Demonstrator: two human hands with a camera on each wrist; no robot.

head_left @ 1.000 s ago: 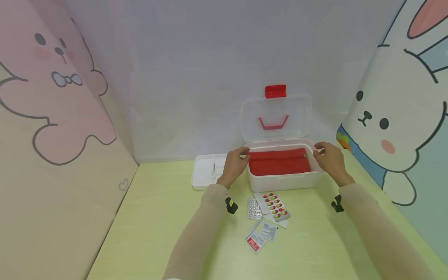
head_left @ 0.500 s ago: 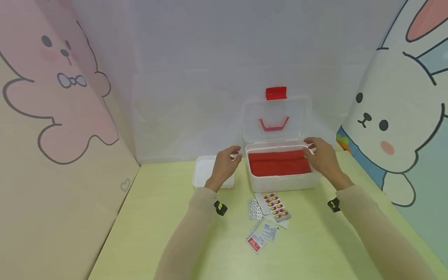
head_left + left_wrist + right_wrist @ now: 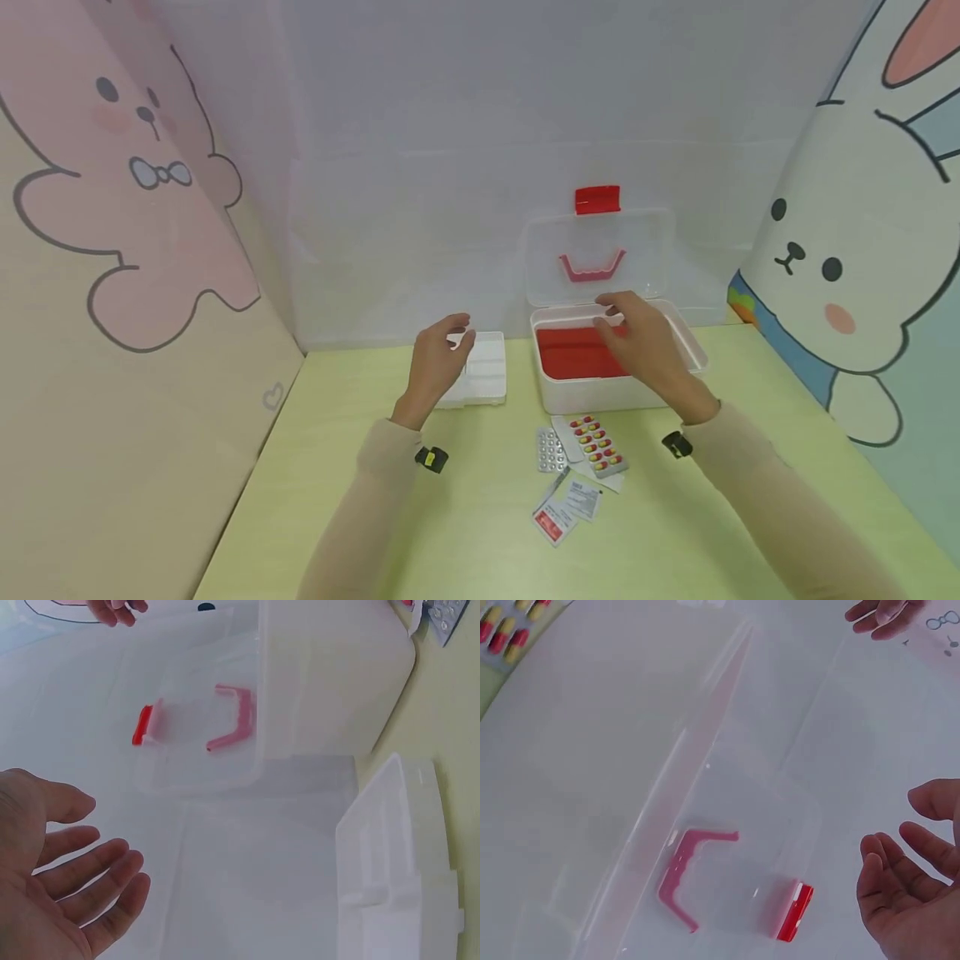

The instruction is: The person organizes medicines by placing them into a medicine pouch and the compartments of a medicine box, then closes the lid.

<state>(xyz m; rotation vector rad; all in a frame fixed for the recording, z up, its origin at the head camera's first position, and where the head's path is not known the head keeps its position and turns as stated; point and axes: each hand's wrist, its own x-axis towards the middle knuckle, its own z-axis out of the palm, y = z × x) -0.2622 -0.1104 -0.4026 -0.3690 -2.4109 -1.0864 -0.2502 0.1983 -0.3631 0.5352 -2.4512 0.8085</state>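
My left hand (image 3: 437, 367) hovers over the white compartment tray (image 3: 491, 368), its fingers loosely bent around nothing. In the left wrist view that hand's fingers (image 3: 94, 881) are spread apart. To the right, my right hand (image 3: 647, 343) hangs over the white plastic box (image 3: 600, 395) and also holds nothing; its fingers (image 3: 904, 866) are relaxed in the right wrist view. A flat red fabric pouch (image 3: 573, 354) lies inside the box, partly hidden by the right hand. Behind, the clear lid (image 3: 648, 250) stands raised, with a pink handle (image 3: 592, 273) and a red latch (image 3: 597, 200).
In front of the box lie a blister pack of red-and-yellow capsules (image 3: 597, 446), a silver pill blister (image 3: 551, 451) and small paper sachets (image 3: 554, 522). A pale wall (image 3: 420, 233) stands close behind. Panels with cartoon animals flank the yellow-green table (image 3: 337, 433).
Both hands have moved left. My left hand has gone from the box's left edge to over the tray. My right hand has left the right rim and is over the box.
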